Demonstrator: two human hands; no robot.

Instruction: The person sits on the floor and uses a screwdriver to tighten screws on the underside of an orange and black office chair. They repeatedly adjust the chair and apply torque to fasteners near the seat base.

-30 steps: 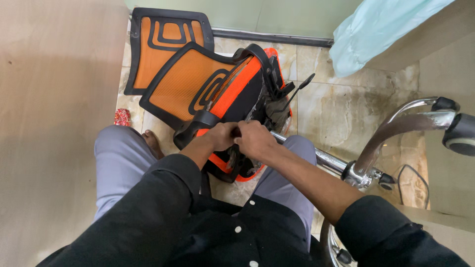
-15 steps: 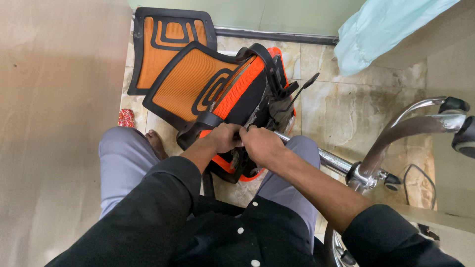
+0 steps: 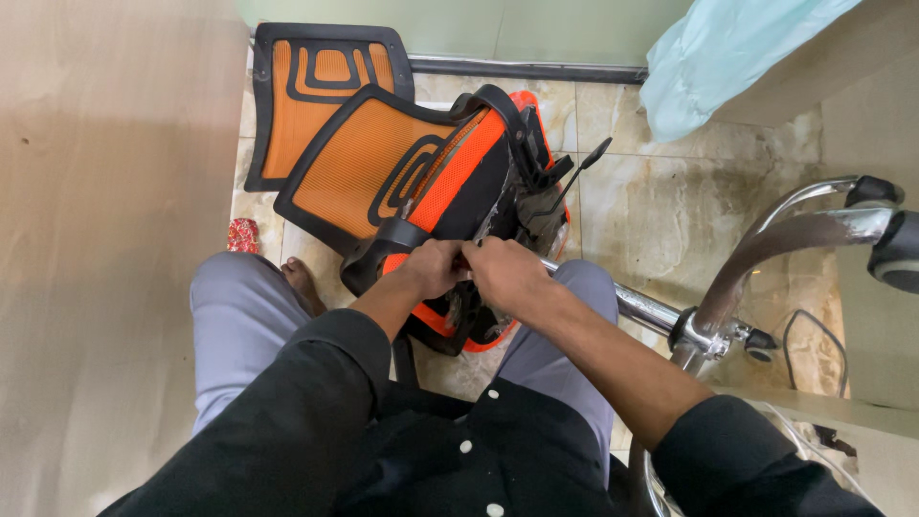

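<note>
At centre frame, you are pressing both hands together on the underside mechanism (image 3: 498,239) of an overturned orange mesh office chair (image 3: 402,182), which is lying across your lap. Your left hand (image 3: 436,268) is clamping on the black frame edge, apparently steadying it; your right hand (image 3: 507,273) is pinching something hidden beneath its fingers. A chrome chair base (image 3: 766,258) is extending toward the right edge. No containers are showing.
</note>
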